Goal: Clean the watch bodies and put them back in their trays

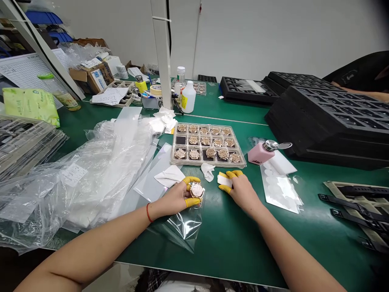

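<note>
My left hand [182, 194], with yellow finger cots on its fingertips, grips a gold-toned watch head [197, 190] by its sides, the pale dial facing up. My right hand [238, 186], also in yellow finger cots, closes on a small white and yellow pad [224, 179] at the table surface. Beyond both hands lies a clear compartment tray [209, 163] of similar watch heads; one left-hand compartment has none. A crumpled white cloth [208, 172] sits between the hands and the tray. Below the held watch head lies a clear plastic film [186, 229].
A pink pump bottle [260, 153] with its lid flipped up stands right of the tray. Black foam trays [322, 134] are stacked at the right, near another person's arm [358, 90]. Watch straps [349, 207] lie at far right. Plastic bags [100, 178] cover the left side.
</note>
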Demonstrator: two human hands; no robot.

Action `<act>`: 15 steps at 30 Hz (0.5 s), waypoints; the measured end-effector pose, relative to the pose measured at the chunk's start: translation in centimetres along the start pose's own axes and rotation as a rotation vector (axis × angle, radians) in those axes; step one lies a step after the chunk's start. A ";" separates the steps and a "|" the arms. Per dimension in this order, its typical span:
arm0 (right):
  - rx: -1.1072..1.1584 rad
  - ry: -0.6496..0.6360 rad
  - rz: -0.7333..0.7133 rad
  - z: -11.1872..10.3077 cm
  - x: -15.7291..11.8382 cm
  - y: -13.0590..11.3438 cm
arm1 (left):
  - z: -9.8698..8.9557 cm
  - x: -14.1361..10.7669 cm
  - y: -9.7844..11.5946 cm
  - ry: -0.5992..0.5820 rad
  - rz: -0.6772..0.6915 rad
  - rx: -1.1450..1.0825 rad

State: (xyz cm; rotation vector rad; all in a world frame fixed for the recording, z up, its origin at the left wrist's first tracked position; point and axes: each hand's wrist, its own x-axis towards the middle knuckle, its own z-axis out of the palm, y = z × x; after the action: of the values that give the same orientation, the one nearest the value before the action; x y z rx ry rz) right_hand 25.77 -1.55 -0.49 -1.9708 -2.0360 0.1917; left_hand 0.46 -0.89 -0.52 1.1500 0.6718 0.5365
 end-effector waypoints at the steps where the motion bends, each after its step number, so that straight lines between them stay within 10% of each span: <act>1: -0.022 -0.041 0.036 0.4 -0.1 0.6 | 0.0 0.2 -0.1 -0.008 -0.013 -0.007; 5: 0.012 -0.123 0.112 0.7 -1.3 0.2 | 0.2 0.6 -0.5 0.022 -0.025 -0.048; 11: 0.225 0.047 -0.352 0.8 -3.4 -5.1 | 0.6 0.6 -0.6 0.027 -0.005 -0.054; 15: 0.085 0.049 -0.416 1.9 -3.0 -6.5 | 0.5 0.6 -0.4 0.001 -0.006 -0.069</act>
State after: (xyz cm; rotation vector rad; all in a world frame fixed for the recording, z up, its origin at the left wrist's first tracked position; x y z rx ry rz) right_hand 19.02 -4.63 -0.65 -1.4464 -2.3059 0.1317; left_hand 1.29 -0.97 -0.92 1.0833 0.6525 0.5511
